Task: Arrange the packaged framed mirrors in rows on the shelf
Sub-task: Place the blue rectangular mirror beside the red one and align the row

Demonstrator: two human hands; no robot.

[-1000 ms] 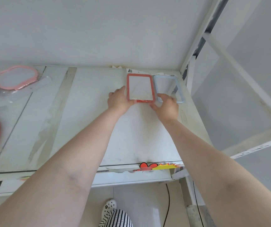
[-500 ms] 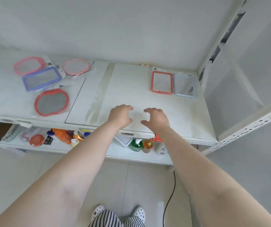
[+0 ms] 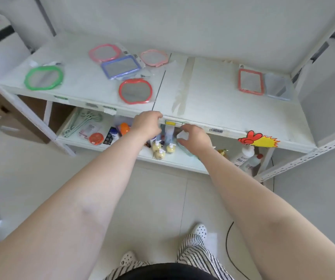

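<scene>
Two rectangular mirrors, red-framed mirror point(image 3: 250, 80) and pale blue mirror point(image 3: 277, 86), lay touching at the shelf's point(image 3: 213, 102) back right, well beyond both hands. Left hand point(image 3: 147, 124) and right hand point(image 3: 195, 138) hovered at the front edge, loosely curled, holding nothing.

Lower shelf: yellow pump bottles point(image 3: 161, 150), orange lid point(image 3: 96, 138), white bottle point(image 3: 243, 156); black cable point(image 3: 228, 235) on floor.

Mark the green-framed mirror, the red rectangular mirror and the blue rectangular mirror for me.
green-framed mirror point(image 3: 43, 78): head view, centre of the glass.
red rectangular mirror point(image 3: 250, 80): head view, centre of the glass.
blue rectangular mirror point(image 3: 120, 67): head view, centre of the glass.
</scene>
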